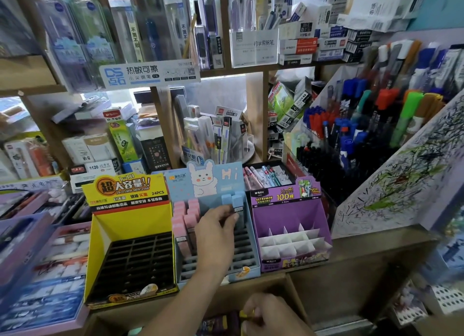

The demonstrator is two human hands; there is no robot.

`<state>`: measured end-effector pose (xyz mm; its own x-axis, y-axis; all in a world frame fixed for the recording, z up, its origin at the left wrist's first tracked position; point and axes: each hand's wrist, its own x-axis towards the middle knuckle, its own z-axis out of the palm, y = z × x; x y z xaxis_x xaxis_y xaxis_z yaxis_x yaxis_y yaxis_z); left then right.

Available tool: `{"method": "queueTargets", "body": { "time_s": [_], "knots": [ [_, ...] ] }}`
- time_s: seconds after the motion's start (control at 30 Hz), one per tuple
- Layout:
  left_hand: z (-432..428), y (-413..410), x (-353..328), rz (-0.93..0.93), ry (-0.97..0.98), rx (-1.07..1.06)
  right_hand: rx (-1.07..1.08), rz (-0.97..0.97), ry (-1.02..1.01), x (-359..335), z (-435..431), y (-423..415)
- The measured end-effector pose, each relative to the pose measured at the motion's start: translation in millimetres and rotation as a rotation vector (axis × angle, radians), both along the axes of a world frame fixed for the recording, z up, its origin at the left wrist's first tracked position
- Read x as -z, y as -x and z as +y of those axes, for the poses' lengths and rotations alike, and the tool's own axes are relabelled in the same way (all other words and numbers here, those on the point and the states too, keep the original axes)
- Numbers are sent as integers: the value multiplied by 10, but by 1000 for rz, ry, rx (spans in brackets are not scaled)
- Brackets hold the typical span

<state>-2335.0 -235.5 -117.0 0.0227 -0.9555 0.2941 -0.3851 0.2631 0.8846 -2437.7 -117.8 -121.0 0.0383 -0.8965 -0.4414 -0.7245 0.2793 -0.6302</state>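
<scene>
**Fig. Left-hand grip over the slotted tray: case, slot and long axis**

We show the left hand (216, 231) reaching forward into the light-blue cardboard display box with a rabbit header (226, 185), which stands on the wooden tabletop (364, 248). The grip is a pinch. Thumb and curled fingers close on a small blue-grey rectangular plastic case (238, 210) at the fingertips, just in front of the two upright blue cases in the back row (232, 199).

- **Deciding relation:** the held case stands with its long axis roughly upright, parallel to its blue neighbours. The dark empty slots (241, 248) lie directly below and on the near side of the grip. We judge that the coming move is a short downward seating into the right-hand column, beside the blue row. The pink cases (182, 219) fill the left side.
- **Nearer hand:** the left hand is on the work. The right hand (270, 315) is well apart, low in the brown cardboard carton (293, 293), with its fingers curled around a small yellow item (245, 314) that we cannot identify.
- **Risk:** a tilted case could catch on a slot divider.
</scene>
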Motion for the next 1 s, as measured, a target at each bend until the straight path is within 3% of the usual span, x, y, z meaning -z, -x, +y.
{"method": "queueTargets", "body": {
  "time_s": [0.5, 0.8, 1.0],
  "knots": [
    [-3, 57, 85, -13, -125, -73, -4, 44, 23, 172, -5, -38],
    [461, -428, 37, 106, -126, 46, 122, -60, 43, 360, 120, -59],
    [1013, -1164, 153, -98, -183, 99, 54, -88, 120, 431, 156, -85]
  ]
}}
